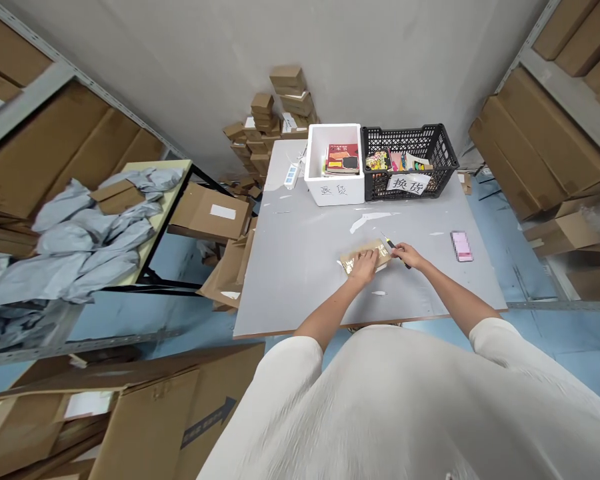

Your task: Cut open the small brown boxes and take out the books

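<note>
A small flat brown cardboard parcel (364, 252) lies on the grey table (300, 267). My left hand (364, 268) presses down on its near side with fingers spread. My right hand (409, 255) grips a utility knife (391, 245) with a yellow and black handle, its blade tip at the parcel's right edge. Both forearms reach out from white sleeves.
A white foam box (334, 191) with books and a black plastic crate (410, 190) with colourful items stand at the table's far side. A pink phone (461, 245) lies to the right. Cardboard boxes fill shelves on both sides; grey mailer bags (85, 247) cover a side table at left.
</note>
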Tool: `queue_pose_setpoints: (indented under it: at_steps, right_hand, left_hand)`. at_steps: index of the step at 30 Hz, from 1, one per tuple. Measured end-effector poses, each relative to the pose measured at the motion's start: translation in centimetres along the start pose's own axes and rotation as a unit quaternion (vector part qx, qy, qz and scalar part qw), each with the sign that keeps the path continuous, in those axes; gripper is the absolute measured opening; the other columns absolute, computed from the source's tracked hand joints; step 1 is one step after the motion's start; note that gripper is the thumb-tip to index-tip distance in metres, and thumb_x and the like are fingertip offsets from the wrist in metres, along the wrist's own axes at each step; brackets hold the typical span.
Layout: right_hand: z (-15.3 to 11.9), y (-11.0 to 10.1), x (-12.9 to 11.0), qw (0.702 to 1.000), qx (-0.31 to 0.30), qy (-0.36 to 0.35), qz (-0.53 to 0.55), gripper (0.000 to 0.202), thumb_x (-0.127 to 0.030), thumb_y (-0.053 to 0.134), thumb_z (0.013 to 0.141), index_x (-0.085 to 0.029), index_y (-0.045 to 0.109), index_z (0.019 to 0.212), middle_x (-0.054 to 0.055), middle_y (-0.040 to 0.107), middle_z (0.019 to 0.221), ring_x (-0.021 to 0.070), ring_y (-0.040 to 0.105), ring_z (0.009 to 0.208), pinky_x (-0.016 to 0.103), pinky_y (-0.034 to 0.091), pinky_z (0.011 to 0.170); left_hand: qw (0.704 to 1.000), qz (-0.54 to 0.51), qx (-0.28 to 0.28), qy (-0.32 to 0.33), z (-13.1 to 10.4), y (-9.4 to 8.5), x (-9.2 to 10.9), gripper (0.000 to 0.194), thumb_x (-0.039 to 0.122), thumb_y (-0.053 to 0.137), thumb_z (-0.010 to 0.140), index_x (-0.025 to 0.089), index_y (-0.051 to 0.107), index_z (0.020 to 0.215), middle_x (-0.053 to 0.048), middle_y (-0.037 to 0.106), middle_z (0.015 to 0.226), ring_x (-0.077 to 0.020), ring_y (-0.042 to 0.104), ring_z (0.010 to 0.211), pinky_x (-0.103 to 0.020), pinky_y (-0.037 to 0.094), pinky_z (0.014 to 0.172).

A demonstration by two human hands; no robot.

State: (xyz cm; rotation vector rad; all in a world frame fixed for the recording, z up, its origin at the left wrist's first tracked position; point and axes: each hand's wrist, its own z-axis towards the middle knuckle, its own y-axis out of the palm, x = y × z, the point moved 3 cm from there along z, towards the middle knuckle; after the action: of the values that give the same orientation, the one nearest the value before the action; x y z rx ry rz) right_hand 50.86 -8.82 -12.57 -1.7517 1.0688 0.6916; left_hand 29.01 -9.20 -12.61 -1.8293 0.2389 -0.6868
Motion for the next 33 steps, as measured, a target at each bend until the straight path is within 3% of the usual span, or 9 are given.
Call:
queue_pose_setpoints:
  at_steps: [3, 7, 12, 15, 19, 25, 33]
  right_hand:
    - [-0.8, 1.0, 0.5, 0.994, -0.040, 0.040, 0.092, 0.028, -0.051, 0.070, 0.094, -0.024, 0.061, 0.094, 0.008, 0.083, 0.097, 0.0242, 0.078, 0.100, 0.034, 0.060, 0.088]
    - [-1.1, 1.0, 0.9, 0.990, -0.074, 0.053, 0.107, 0.030, -0.053, 0.071, 0.093, -0.023, 0.066, 0.092, 0.008, 0.082, 0.103, 0.0220, 0.078, 0.091, 0.029, 0.059, 0.073]
    - [-0.9, -2.1, 1.5, 0.997, -0.070, 0.025, -0.015, 0.029, -0.050, 0.065, 0.099, -0.022, 0.068, 0.092, 0.005, 0.080, 0.093, 0.0175, 0.072, 0.072, 0.025, 0.053, 0.060]
    - [-1.1, -3.7, 1.7, 0.995, -0.084, -0.008, -0.057, 0.023, -0.043, 0.065, 0.100, -0.021, 0.070, 0.104, 0.004, 0.079, 0.090, 0.0158, 0.070, 0.070, 0.025, 0.054, 0.067]
    - [-1.3, -4.8, 1.4, 0.976, -0.102, -0.050, -0.188, 0.024, -0.039, 0.062, 0.102, -0.022, 0.076, 0.110, 0.003, 0.079, 0.094, 0.0181, 0.070, 0.081, 0.026, 0.051, 0.073]
    - [-0.7, -4.5, 0.1, 0.917, -0.097, -0.081, -0.379, 0.034, -0.033, 0.054, 0.106, -0.026, 0.077, 0.129, 0.008, 0.081, 0.120, 0.0252, 0.070, 0.105, 0.031, 0.048, 0.084]
    - [1.0, -2.5, -1.6, 0.868, -0.112, -0.110, -0.471, 0.040, -0.027, 0.046, 0.107, -0.026, 0.076, 0.133, 0.013, 0.077, 0.130, 0.0316, 0.066, 0.121, 0.041, 0.045, 0.099]
  left_hand:
    - [1.000, -0.001, 0.003, 0.013, 0.1, -0.2, -0.5, 0.075, 0.002, 0.062, 0.087, 0.025, 0.042, 0.156, -0.017, 0.059, 0.149, -0.0317, 0.051, 0.148, -0.048, 0.031, 0.123]
    - [1.000, -0.011, -0.013, 0.014, 0.3, 0.0, -1.0, 0.079, -0.002, 0.069, 0.078, 0.025, 0.047, 0.150, -0.016, 0.058, 0.148, -0.0314, 0.053, 0.145, -0.047, 0.031, 0.124]
    - [1.000, -0.007, -0.017, 0.000, 0.7, 0.0, -1.2, 0.057, 0.014, 0.074, 0.087, 0.021, 0.056, 0.140, -0.016, 0.057, 0.143, -0.0329, 0.060, 0.132, -0.047, 0.033, 0.124]
    - [1.000, -0.018, -0.008, -0.005, 0.8, -0.2, -1.1, 0.047, 0.030, 0.075, 0.093, 0.023, 0.060, 0.136, -0.015, 0.059, 0.139, -0.0352, 0.059, 0.131, -0.050, 0.035, 0.123]
    - [1.000, -0.012, -0.010, -0.008, 0.8, -0.5, -0.8, 0.047, 0.029, 0.076, 0.093, 0.024, 0.061, 0.137, -0.015, 0.060, 0.139, -0.0339, 0.059, 0.131, -0.048, 0.037, 0.122]
    - [1.000, 0.019, -0.018, -0.007, 0.7, -0.4, -0.8, 0.046, 0.025, 0.074, 0.095, 0.023, 0.061, 0.138, -0.014, 0.060, 0.138, -0.0303, 0.061, 0.126, -0.046, 0.034, 0.126]
    - [1.000, 0.013, -0.004, 0.014, 0.3, 0.1, -1.1, 0.047, 0.027, 0.076, 0.095, 0.025, 0.061, 0.139, -0.013, 0.060, 0.136, -0.0299, 0.062, 0.126, -0.049, 0.028, 0.130]
